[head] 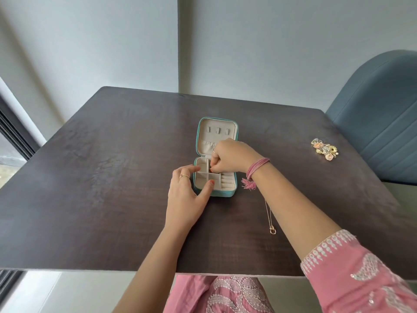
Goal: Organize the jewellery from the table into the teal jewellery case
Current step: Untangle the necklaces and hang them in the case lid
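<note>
Now open teal case [234, 192] on table [112, 154], both hands inside, necklace [269, 216] beside.

- Looks like a home or lounge-style room to me, can't tell which.
- I'm sat at a dark wood-grain table [112, 154].
- Padded blue chair [379, 114] on my right.
- Plain pale walls [270, 41].
- Dark-framed window [13, 132] on my left.

1. We see a dark wooden table [112, 177].
2. On it lies the open teal jewellery case [215, 193], near the middle.
3. A thin gold necklace [270, 219] lies nearer us; a cluster of colourful jewellery [325, 149] sits far right.
</note>
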A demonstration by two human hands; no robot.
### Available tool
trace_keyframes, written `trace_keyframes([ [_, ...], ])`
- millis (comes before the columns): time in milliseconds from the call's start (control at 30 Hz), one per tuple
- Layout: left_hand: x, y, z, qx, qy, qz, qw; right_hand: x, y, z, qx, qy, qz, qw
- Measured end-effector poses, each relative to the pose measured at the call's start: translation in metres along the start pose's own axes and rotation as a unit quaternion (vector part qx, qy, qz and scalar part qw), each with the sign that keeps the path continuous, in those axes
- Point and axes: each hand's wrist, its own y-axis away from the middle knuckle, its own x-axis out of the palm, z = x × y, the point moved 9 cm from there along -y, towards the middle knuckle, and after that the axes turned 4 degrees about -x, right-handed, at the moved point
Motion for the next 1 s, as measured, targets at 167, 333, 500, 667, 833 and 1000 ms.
trace_keyframes([
  [167, 0.002, 0.0, 0.001, -0.001, -0.007, 0.005, 1.0, 0.002, -0.001, -0.005, 0.029, -0.026, 0.009, 0.999],
  [333, 0.001, 0.0, 0.003, -0.009, 0.003, 0.007, 1.0, 0.008, -0.001, -0.018, 0.039, -0.112, 0.006, 0.993],
  [500, 0.002, 0.0, 0.002, -0.017, 0.003, 0.015, 1.0, 0.004, 0.009, -0.021, 0.022, -0.141, 0.024, 0.989],
  [667, -0.005, 0.0, -0.005, -0.025, 0.039, 0.011, 0.999, -0.021, 0.024, -0.019, 0.031, -0.148, -0.022, 0.988],
  [833, -0.023, -0.005, -0.033, 0.015, 0.075, -0.028, 0.997, -0.071, 0.046, -0.024, 0.046, -0.253, -0.106, 0.96],
  [1000, -0.031, -0.022, -0.076, 0.039, 0.141, -0.011, 0.989, -0.114, 0.069, -0.026, 0.036, -0.408, -0.149, 0.9],
])
